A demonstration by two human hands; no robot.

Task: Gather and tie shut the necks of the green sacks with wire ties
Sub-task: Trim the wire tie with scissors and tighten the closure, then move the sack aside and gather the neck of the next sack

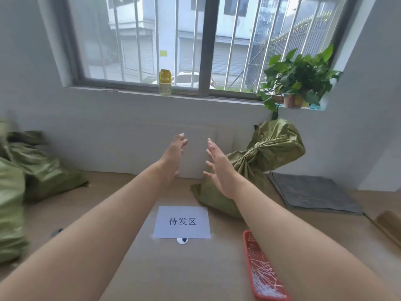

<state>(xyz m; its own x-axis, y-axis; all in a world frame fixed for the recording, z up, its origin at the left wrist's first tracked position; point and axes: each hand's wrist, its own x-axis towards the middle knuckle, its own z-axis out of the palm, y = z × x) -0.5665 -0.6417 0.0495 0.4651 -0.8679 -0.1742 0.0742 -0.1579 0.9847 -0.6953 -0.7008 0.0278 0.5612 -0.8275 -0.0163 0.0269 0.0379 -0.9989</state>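
The left hand [173, 155] and the right hand [219, 168] were up in the middle of the frame, fingers spread apart, holding nothing. Just right of the right hand lay a green sack [260, 153] with its neck already tied. More green sacks [32, 170] sat at the left edge. On the brown counter [195, 268], a white paper sign [182, 222] lay between the arms. A red tray [260, 268] of wire ties [263, 272] was at the lower right.

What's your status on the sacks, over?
Left hand and right hand open, empty, raised. Tied sack by the wall at right; more sacks at left. Tie tray under right forearm. Nothing in the way.
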